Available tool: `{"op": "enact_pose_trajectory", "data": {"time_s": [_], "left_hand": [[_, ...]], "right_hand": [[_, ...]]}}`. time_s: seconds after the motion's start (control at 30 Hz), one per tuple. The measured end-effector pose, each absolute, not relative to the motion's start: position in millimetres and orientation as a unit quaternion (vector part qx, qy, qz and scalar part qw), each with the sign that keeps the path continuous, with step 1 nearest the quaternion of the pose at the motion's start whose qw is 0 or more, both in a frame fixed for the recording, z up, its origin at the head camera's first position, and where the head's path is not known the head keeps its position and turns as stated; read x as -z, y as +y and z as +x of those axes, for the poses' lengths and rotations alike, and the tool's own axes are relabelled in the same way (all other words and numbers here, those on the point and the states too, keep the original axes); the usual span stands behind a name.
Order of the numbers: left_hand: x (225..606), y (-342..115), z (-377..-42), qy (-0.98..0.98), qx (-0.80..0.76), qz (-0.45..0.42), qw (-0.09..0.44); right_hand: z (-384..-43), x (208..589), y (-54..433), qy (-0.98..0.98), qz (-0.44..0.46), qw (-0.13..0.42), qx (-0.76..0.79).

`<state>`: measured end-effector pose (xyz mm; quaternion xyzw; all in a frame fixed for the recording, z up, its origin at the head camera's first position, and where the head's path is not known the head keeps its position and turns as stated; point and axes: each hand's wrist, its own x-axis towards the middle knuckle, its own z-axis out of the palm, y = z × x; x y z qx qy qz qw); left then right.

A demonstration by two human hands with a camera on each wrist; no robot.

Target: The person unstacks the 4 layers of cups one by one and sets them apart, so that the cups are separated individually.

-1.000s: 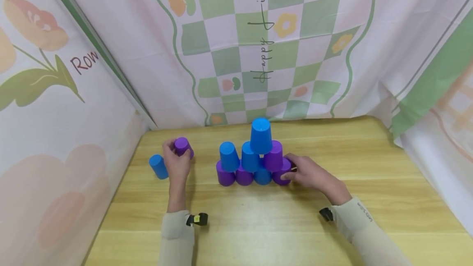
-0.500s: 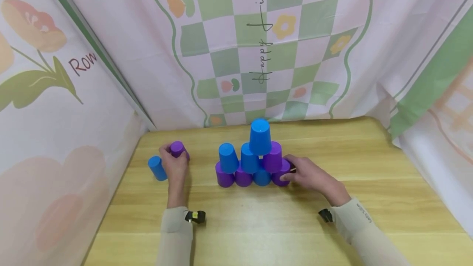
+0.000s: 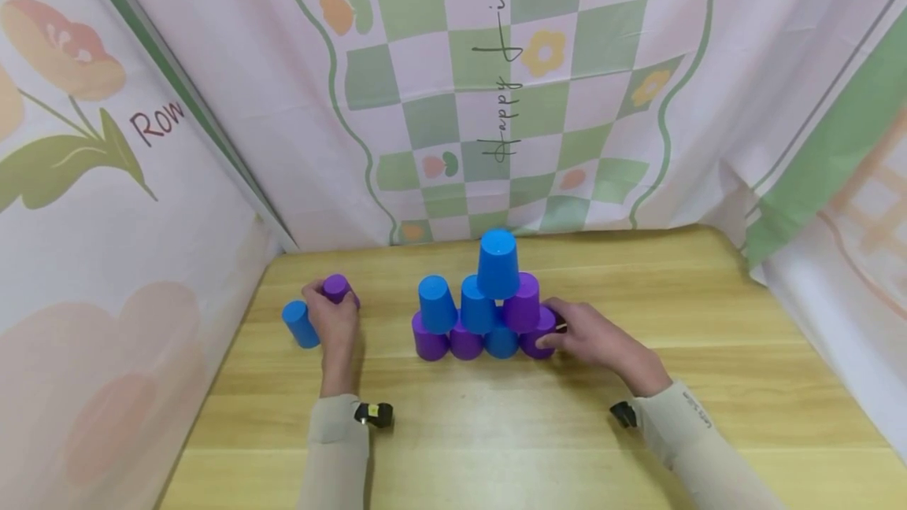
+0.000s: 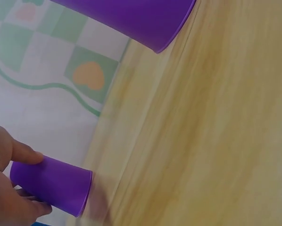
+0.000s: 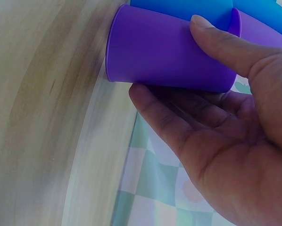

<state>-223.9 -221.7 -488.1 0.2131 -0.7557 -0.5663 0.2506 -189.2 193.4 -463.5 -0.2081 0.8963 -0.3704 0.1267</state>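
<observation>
Purple plastic, mouth down, fills each hand on either side of the cup pyramid (image 3: 479, 313), which stands on the wooden surface (image 3: 453, 431) in rows of four, three and one. The loose purple cup (image 3: 336, 288) is left of the pyramid and well apart from it; the left hand (image 3: 333, 319) pinches it between thumb and fingers. Whether its rim touches the surface or is just clear, I cannot tell. Farther left of the pyramid is a loose blue cup (image 3: 301, 324), close by that hand.

I judge the step in hand to be taking hold of the next cup while the stack is steadied. The next move would call for a clean lift and a level set-down across the pyramid's left and centre middle-row cups, beside the top blue cup (image 3: 498, 264), without nudging it.

Left of the pyramid, the left forearm runs nearly straight forward. From its right, the other forearm slants inward; the right hand (image 3: 584, 329) grips the right-end purple base cup (image 3: 531, 343), thumb on the near side, fingers behind.
</observation>
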Motion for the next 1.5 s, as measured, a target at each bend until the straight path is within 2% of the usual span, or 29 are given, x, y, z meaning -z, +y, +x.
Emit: {"op": "enact_pose_trajectory", "data": {"time_s": [0.33,0.63,1.1,1.5], "left_hand": [[487.7,-223.3,-223.1,-0.761,0.568,0.209,0.234],[482.8,-222.0,-223.7,-0.770,0.552,0.212,0.240],[461.6,-215.0,-221.3,-0.783,0.530,0.184,0.269],[432.1,-204.3,-209.2,-0.783,0.537,0.157,0.270]], "right_hand": [[-188.3,464.4,194.1,0.895,-0.207,0.128,0.375],[-187.2,464.5,193.7,0.893,-0.208,0.128,0.378],[-187.4,465.4,195.1,0.897,-0.204,0.128,0.369],[-189.8,465.0,194.7,0.897,-0.206,0.130,0.369]]}}
